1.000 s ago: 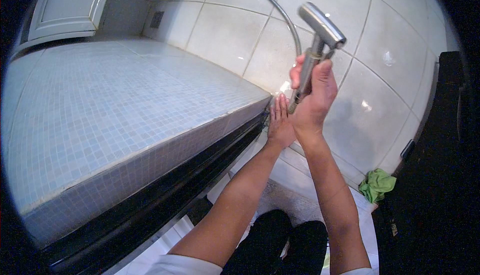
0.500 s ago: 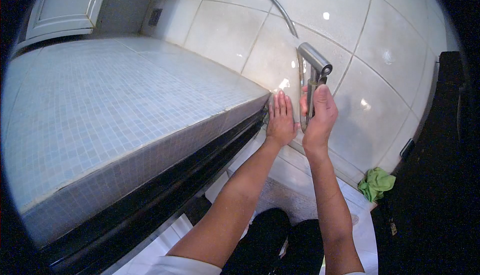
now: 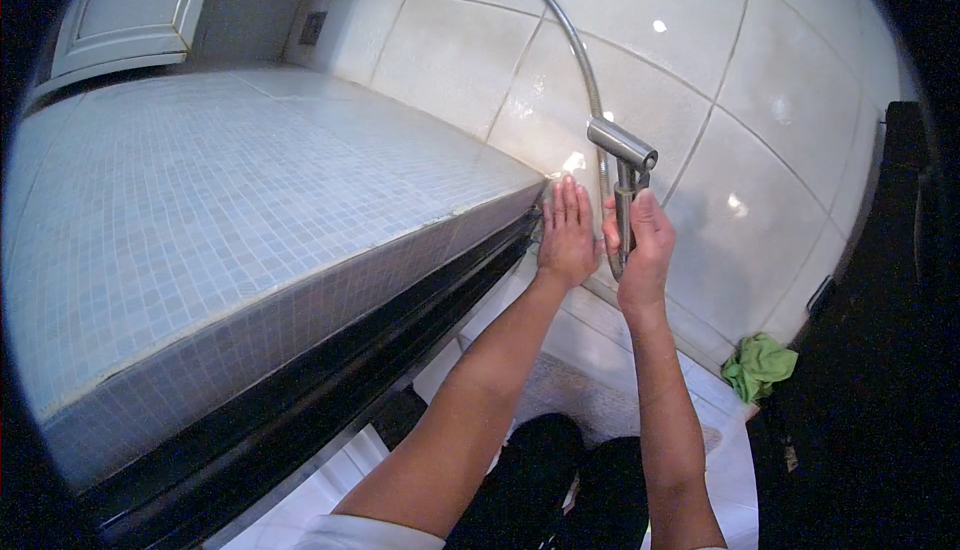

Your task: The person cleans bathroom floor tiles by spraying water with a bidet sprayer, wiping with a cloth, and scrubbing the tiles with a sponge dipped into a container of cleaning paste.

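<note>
A silver handheld sprayer (image 3: 622, 145) is held upright in my right hand (image 3: 643, 255), its fingers and thumb wrapped round the handle. From the sprayer's lower end a metal hose (image 3: 578, 45) loops up along the wall to the top of the view. Just left of it, my left hand (image 3: 568, 245) lies flat with fingers stretched out against the tiled wall (image 3: 455, 60), beside the corner of the mosaic-tiled ledge (image 3: 260, 200). Nothing is held in the left hand.
A green cloth (image 3: 759, 367) lies crumpled at the lower right, near a dark upright surface (image 3: 870, 300). A black rail (image 3: 330, 380) runs beneath the ledge. A white framed panel (image 3: 130, 10) stands at the upper left. My legs (image 3: 530, 480) are below.
My right hand has lowered the sprayer from high on the wall to beside my left hand, turning it more upright. The left hand has stayed near the ledge corner, its fingers more spread.
</note>
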Motion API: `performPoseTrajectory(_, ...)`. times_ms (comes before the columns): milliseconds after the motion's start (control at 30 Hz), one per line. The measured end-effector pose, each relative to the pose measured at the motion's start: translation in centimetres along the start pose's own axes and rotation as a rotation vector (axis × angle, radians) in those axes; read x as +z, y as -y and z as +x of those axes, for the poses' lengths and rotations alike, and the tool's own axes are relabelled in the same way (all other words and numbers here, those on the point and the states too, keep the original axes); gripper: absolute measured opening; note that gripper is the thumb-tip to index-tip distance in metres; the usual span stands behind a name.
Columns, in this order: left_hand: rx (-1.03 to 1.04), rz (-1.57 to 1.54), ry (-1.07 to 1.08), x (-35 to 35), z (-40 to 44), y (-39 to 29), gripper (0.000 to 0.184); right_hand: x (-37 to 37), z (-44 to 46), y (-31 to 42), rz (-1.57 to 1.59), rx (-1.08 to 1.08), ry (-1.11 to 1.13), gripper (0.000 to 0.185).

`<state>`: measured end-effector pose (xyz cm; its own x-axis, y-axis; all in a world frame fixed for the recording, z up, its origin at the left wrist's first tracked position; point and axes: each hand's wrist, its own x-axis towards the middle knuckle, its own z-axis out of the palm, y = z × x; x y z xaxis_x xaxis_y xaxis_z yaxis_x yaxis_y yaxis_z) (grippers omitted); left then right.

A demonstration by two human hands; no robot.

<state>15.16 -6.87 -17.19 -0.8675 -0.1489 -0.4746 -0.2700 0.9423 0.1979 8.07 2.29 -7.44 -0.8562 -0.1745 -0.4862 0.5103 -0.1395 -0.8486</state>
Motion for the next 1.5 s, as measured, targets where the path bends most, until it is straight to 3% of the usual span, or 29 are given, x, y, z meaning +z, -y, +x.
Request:
performPoseTrajectory(33, -0.008, -0.023, 0.040, -0.4, 0.0, -0.1, 0.093, -0.2, 0.1, -0.3, -0.042, -0.036, 0.021, 0.050)
performPoseTrajectory(267, -0.025, -0.027, 0.070, -0.8, -0.1, -0.2, 0.093, -0.4, 0.2, 0.5, -0.016, -0.010, 0.055, 0.050)
performPoseTrajectory(333, 0.031, -0.096, -0.069, 0.3, -0.1, 0.2, 0.080, -0.4, -0.1, 1.6, 0.045, 0.031, 0.110, 0.052)
performPoseTrajectory(467, 0.021, -0.067, -0.059, 0.9, -0.1, 0.4, 0.074, -0.9, -0.1, 0.8, 0.099, 0.013, 0.140, 0.056)
performPoseTrajectory(533, 0.020, -0.040, -0.087, 0.4, -0.3, 0.0, 0.086, -1.0, -0.1, 0.9, 0.102, -0.019, 0.165, 0.058)
performPoseTrajectory(667, 0.038, -0.014, -0.088, -0.2, -0.4, -0.1, 0.085, -0.2, -0.9, 3.4, 0.188, -0.062, 0.151, 0.059)
performPoseTrajectory(867, -0.023, -0.007, 0.102, -1.6, -0.1, -0.7, 0.095, -0.9, -0.9, 4.2, 0.118, -0.144, 0.184, 0.059)
performPoseTrajectory(1000, -0.021, 0.005, 0.044, -0.6, 0.0, -0.5, 0.096, -0.6, -0.9, 4.8, 0.116, -0.142, 0.161, 0.058)
performPoseTrajectory(1200, 0.007, -0.027, 0.014, -0.9, -0.2, -0.6, 0.097, -1.0, -1.8, 5.7, 0.126, -0.101, 0.024, 0.056)
performPoseTrajectory(1267, -0.023, 0.050, 0.030, -1.0, -0.2, -0.8, 0.096, -2.3, -1.9, 4.1, 0.416, -0.055, -0.044, 0.051)
performPoseTrajectory(1300, -0.006, 0.033, 0.034, -0.9, -0.1, -0.8, 0.096, -2.7, -1.8, 4.0, 0.399, -0.061, -0.060, 0.051)
performPoseTrajectory(1367, -0.031, 0.075, 0.032, -0.9, -0.2, -0.7, 0.096, -3.3, -1.5, 3.7, 0.660, -0.075, -0.258, 0.049)
performPoseTrajectory(1433, -0.030, 0.078, 0.053, -1.3, -0.2, -1.1, 0.096, -5.9, -1.1, 2.5, 0.644, -0.112, -0.290, 0.049)
performPoseTrajectory(1500, -0.032, 0.075, 0.080, -1.3, -0.1, -0.8, 0.096, -8.3, -0.9, 1.6, 0.851, -0.043, -0.443, 0.050)
